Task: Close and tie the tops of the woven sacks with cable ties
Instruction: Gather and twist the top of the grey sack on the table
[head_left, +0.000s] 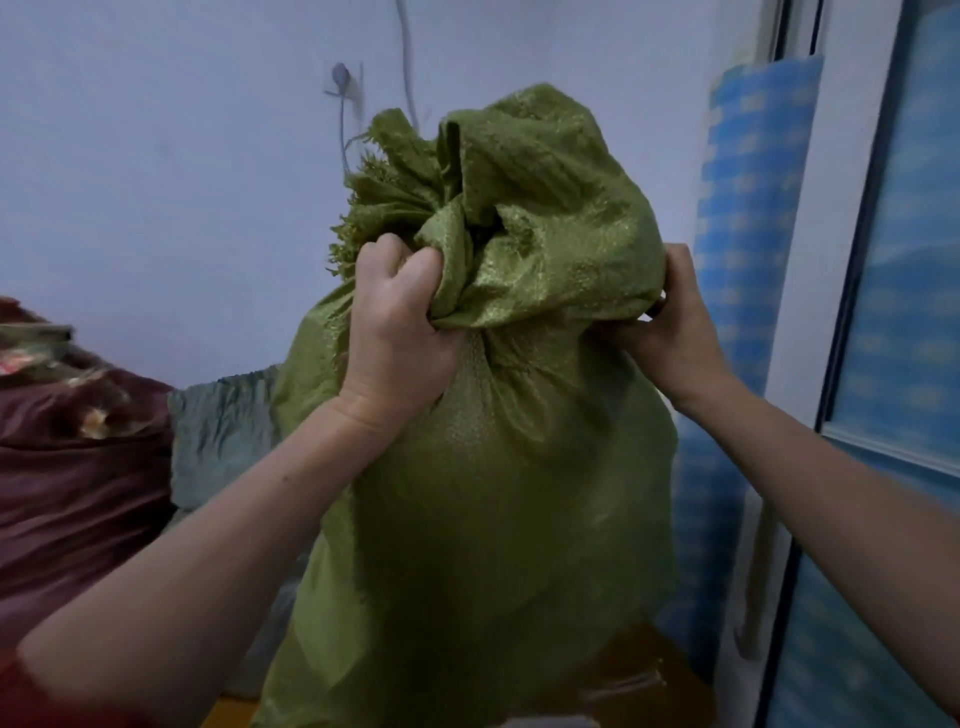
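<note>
Left grip (400, 317) clenches bunched neck of green sack (493, 493) | right grip (670, 322) holds neck's right side | risk: slackening either lets gathered fabric spring open

Left hand (397, 332), right hand (670, 332) grip green sack (498, 493) gathered neck.

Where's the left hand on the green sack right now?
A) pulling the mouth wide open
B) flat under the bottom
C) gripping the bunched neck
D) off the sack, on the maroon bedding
C: the left hand has its fingers curled into the gathered fabric at the neck of the green sack, while the right hand holds the neck from the other side.
</note>
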